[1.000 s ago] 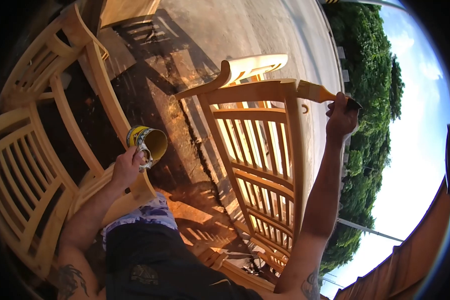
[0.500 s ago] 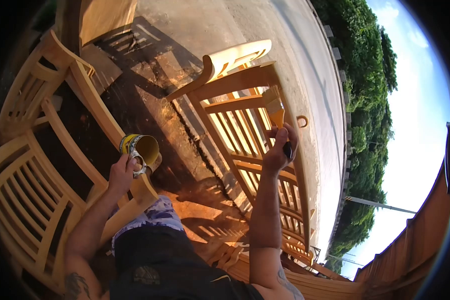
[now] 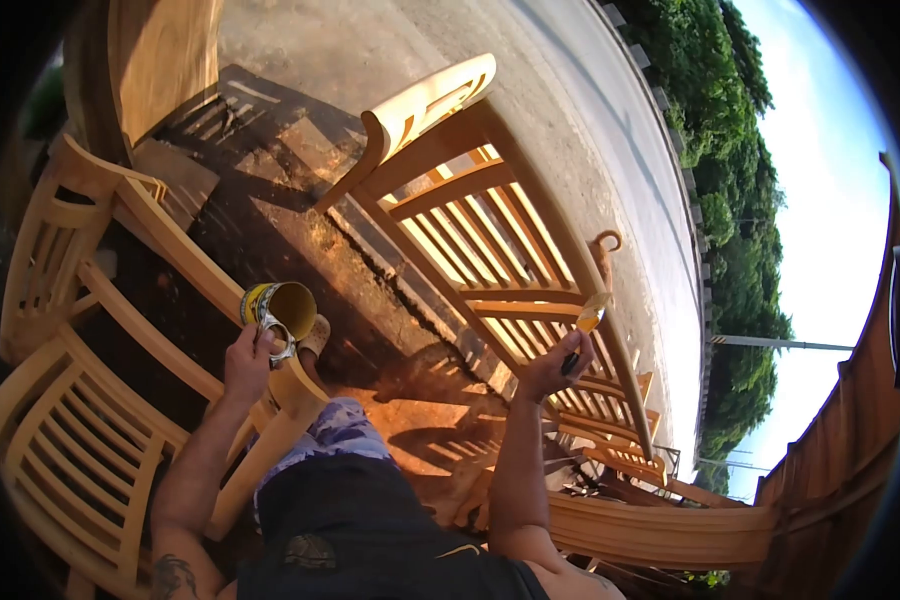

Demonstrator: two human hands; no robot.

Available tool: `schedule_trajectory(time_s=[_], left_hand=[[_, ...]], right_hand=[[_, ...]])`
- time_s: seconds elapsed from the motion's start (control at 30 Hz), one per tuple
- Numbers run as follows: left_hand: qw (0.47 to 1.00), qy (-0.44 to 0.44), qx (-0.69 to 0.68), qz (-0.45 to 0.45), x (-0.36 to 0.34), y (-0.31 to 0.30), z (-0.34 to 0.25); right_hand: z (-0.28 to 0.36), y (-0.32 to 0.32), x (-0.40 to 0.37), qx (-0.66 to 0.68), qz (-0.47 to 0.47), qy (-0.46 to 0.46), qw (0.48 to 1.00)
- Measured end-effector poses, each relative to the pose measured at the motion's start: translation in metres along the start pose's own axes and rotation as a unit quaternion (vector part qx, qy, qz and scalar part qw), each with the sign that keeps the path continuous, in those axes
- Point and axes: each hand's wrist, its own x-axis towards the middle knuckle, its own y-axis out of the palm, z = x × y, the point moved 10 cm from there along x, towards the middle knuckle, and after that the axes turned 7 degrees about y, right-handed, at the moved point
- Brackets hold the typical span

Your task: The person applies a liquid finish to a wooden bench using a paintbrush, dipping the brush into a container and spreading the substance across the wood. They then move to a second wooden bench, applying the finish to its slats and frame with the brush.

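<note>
My left hand [image 3: 247, 362] is closed on a yellow-labelled tin can [image 3: 258, 300], whose mouth is tipped towards the right. The can sits over the curved arm of a slatted wooden bench [image 3: 185, 240] at my left. In my right hand [image 3: 554, 370] is a paintbrush [image 3: 590, 318], gripped by its handle with the bristles pointing away from me. Those bristles overlap the long edge rail of a second slatted wooden bench [image 3: 530, 190], which stands tilted in this view on the far side.
A large wooden piece [image 3: 165, 70] stands at the upper left. Beyond the second bench runs a paved road [image 3: 570, 130], bordered by trees [image 3: 715, 130]. More wooden furniture [image 3: 660, 525] fills the lower right. My shoe [image 3: 317, 335] shows behind the can.
My right hand and the paintbrush have moved down along the second bench, from near its top end to about midway on the edge rail. The view has shifted; my left hand still holds the can.
</note>
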Motion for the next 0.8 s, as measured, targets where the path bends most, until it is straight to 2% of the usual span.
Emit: schedule_trajectory(time_s=[0.03,0.13,0.2,0.27,0.33,0.37,0.47,0.53,0.6,0.67,0.73,0.8], left_hand=[[1.0,-0.003,-0.002,0.004,-0.001,0.0,-0.003],[1.0,-0.012,-0.013,0.016,-0.006,0.004,-0.011],[0.999,-0.012,-0.026,0.014,-0.008,0.003,-0.013],[0.999,-0.005,-0.029,0.02,-0.012,0.001,-0.009],[0.999,0.001,-0.036,0.02,-0.016,0.001,-0.016],[0.999,0.004,-0.042,0.021,-0.018,0.0,-0.017],[0.999,0.01,-0.039,0.028,-0.025,-0.001,-0.017],[0.998,0.006,-0.049,0.032,-0.029,-0.001,-0.015],[0.998,0.011,-0.051,0.033,-0.033,-0.002,-0.014],[0.997,0.005,-0.059,0.05,-0.038,0.0,-0.013],[0.996,0.014,-0.066,0.057,-0.043,0.003,-0.017],[0.995,0.03,-0.074,0.061,-0.05,0.007,-0.029]], right_hand=[[0.018,0.022,-0.006,0.028,0.028,0.035,0.999],[0.087,0.106,-0.02,0.074,0.064,-0.051,0.994],[0.128,0.151,-0.025,0.093,0.104,-0.063,0.988],[0.154,0.177,-0.03,0.16,0.113,-0.065,0.978],[0.163,0.187,-0.034,0.198,0.197,-0.041,0.959],[0.173,0.176,-0.033,0.228,0.196,-0.087,0.95],[0.113,0.159,-0.01,0.192,0.224,-0.005,0.955],[0.071,0.115,0.014,0.176,0.152,-0.038,0.972],[0.028,0.067,0.019,0.132,0.116,-0.001,0.984],[-0.027,0.023,0.017,0.138,0.078,0.115,0.981],[-0.048,-0.016,0.013,0.126,0.042,0.157,0.979],[-0.022,-0.037,0.008,0.14,0.088,0.118,0.979]])
